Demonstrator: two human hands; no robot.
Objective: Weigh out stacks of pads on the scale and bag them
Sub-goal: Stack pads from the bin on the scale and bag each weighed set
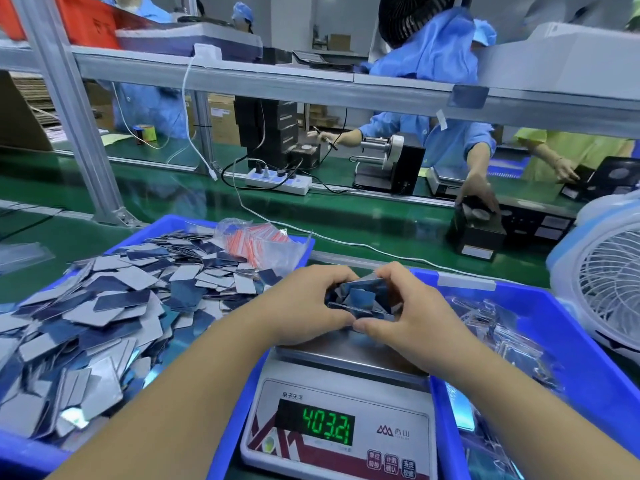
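- Left hand [304,303] and right hand [403,306] curled round one stack of pads [360,299], held over scale [341,410] platform, centre frame.
- Blue bin [166,225] at 9 o'clock: loose pads [104,306], zip bags [258,242].
- Blue bin at 3 o'clock [554,310]: bagged pads [502,334].

White fan [609,289] right; power strip [278,180] possibly behind.

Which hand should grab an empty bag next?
Probably the left hand. Both hands grip the pad stack over the scale, but the empty bags lie in the left bin, up-left of it. The right hand would have to cross over.
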